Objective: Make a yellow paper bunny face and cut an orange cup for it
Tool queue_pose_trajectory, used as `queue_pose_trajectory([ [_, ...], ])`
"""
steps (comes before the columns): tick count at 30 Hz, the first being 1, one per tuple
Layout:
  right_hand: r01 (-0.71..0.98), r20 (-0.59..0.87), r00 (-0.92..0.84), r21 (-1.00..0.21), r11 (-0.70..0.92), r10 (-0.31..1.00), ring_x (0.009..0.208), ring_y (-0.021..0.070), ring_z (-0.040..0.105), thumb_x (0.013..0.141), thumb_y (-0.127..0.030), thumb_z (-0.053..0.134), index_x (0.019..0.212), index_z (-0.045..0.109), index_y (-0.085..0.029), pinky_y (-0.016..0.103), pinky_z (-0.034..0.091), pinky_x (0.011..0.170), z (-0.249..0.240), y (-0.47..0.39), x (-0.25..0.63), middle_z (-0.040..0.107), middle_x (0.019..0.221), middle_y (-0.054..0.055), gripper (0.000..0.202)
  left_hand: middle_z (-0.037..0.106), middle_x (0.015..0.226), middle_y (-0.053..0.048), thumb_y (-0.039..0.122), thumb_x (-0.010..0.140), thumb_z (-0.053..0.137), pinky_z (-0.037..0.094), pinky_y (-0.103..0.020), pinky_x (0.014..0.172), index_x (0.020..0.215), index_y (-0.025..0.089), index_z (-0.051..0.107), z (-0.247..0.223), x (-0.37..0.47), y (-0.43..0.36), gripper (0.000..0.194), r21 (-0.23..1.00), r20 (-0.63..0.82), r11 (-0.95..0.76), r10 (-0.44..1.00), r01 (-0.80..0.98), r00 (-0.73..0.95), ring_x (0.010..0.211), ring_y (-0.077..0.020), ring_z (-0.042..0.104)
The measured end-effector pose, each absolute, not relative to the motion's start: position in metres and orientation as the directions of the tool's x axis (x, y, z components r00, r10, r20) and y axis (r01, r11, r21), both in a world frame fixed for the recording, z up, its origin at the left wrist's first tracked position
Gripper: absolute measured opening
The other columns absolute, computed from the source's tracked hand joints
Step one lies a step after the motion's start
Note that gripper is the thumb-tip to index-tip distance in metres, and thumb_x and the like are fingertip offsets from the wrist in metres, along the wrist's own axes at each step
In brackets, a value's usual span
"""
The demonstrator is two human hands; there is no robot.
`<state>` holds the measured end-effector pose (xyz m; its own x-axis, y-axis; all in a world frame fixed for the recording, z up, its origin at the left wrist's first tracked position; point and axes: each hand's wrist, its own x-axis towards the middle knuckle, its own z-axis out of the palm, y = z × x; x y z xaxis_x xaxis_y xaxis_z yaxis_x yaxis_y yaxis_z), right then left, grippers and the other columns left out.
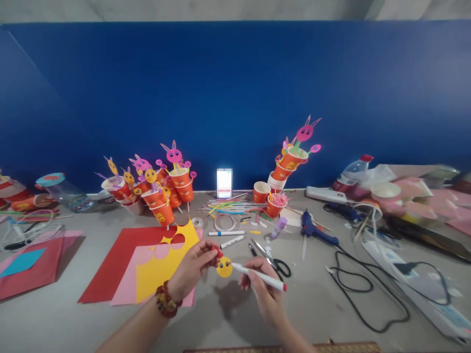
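Between my hands is a small yellow paper disc (224, 268) with two dark eyes on its face. My left hand (196, 264), with a beaded bracelet at the wrist, pinches a small red piece (218, 252) just above the disc's left edge. My right hand (263, 289) holds a white marker (268, 280) with a red end; its tip points left and meets or nearly meets the disc's right side. Whether the red piece is a marker cap or paper is too small to tell.
Yellow sheet (154, 274), pink and red sheets lie left. Scissors (281, 267) lie beyond my right hand, a blue glue gun (312, 230) and its cord further right. Decorated cups (164, 213) stand behind. A lit phone (224, 184) leans against the blue wall.
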<state>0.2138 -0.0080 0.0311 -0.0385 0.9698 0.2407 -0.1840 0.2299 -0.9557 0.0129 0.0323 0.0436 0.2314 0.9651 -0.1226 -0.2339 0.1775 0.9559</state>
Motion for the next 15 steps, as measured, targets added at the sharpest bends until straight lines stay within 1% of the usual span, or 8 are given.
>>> queue_pose_trajectory([
  [2, -0.183, 0.263, -0.054, -0.951, 0.249, 0.963, 0.057, 0.0154, 0.06, 0.096, -0.036, 0.055, 0.09, 0.063, -0.019, 0.026, 0.048, 0.053, 0.033, -0.01, 0.209, 0.066, 0.067, 0.002, 0.019, 0.065, 0.084, -0.003, 0.035, 0.08, 0.078, 0.049, -0.025, 0.074, 0.092, 0.016, 0.065, 0.042, 0.02, 0.024, 0.027, 0.881, -0.184, 0.271, 0.951, -0.388, 0.248, 0.075, -0.0123, 0.061],
  [4, -0.176, 0.267, -0.059, -0.951, 0.254, 0.962, 0.057, 0.0149, 0.06, 0.096, -0.035, 0.055, 0.089, 0.063, -0.019, 0.025, 0.048, 0.053, 0.032, -0.01, 0.206, 0.066, 0.067, 0.002, 0.019, 0.066, 0.084, -0.003, 0.033, 0.078, 0.08, 0.049, -0.024, 0.075, 0.091, 0.015, 0.066, 0.041, 0.023, 0.02, 0.026, 0.833, -0.206, 0.308, 0.944, -0.46, 0.258, 0.076, -0.0118, 0.061],
  [6, -0.178, 0.259, -0.046, -0.953, 0.247, 0.965, 0.057, 0.0143, 0.059, 0.096, -0.035, 0.055, 0.089, 0.062, -0.019, 0.025, 0.048, 0.053, 0.03, -0.01, 0.205, 0.065, 0.067, 0.001, 0.019, 0.066, 0.084, -0.003, 0.032, 0.078, 0.081, 0.049, -0.024, 0.076, 0.091, 0.015, 0.066, 0.041, 0.024, 0.019, 0.026, 0.81, -0.209, 0.317, 0.942, -0.493, 0.262, 0.076, -0.0114, 0.061],
  [10, -0.181, 0.248, -0.046, -0.955, 0.236, 0.968, 0.058, 0.0142, 0.059, 0.096, -0.035, 0.055, 0.09, 0.062, -0.019, 0.024, 0.048, 0.054, 0.028, -0.009, 0.205, 0.065, 0.068, 0.001, 0.018, 0.066, 0.083, -0.002, 0.031, 0.079, 0.081, 0.048, -0.023, 0.075, 0.091, 0.015, 0.065, 0.043, 0.024, 0.017, 0.026, 0.819, -0.191, 0.318, 0.936, -0.477, 0.297, 0.075, -0.0107, 0.06],
  [13, -0.2, 0.232, -0.06, -0.956, 0.216, 0.971, 0.057, 0.0146, 0.06, 0.095, -0.037, 0.057, 0.089, 0.063, -0.019, 0.025, 0.048, 0.054, 0.028, -0.009, 0.204, 0.065, 0.068, 0.001, 0.02, 0.068, 0.086, -0.002, 0.033, 0.08, 0.079, 0.047, -0.024, 0.075, 0.091, 0.015, 0.065, 0.046, 0.025, 0.014, 0.025, 0.866, -0.169, 0.302, 0.927, -0.4, 0.335, 0.075, -0.0112, 0.061],
  [15, -0.24, 0.205, -0.062, -0.953, 0.185, 0.977, 0.056, 0.0146, 0.059, 0.093, -0.039, 0.057, 0.087, 0.063, -0.019, 0.025, 0.047, 0.052, 0.027, -0.009, 0.202, 0.065, 0.066, 0.001, 0.022, 0.067, 0.083, -0.002, 0.034, 0.081, 0.078, 0.047, -0.023, 0.07, 0.091, 0.015, 0.064, 0.047, 0.026, 0.012, 0.025, 0.904, -0.145, 0.268, 0.925, -0.334, 0.35, 0.072, -0.0109, 0.061],
])
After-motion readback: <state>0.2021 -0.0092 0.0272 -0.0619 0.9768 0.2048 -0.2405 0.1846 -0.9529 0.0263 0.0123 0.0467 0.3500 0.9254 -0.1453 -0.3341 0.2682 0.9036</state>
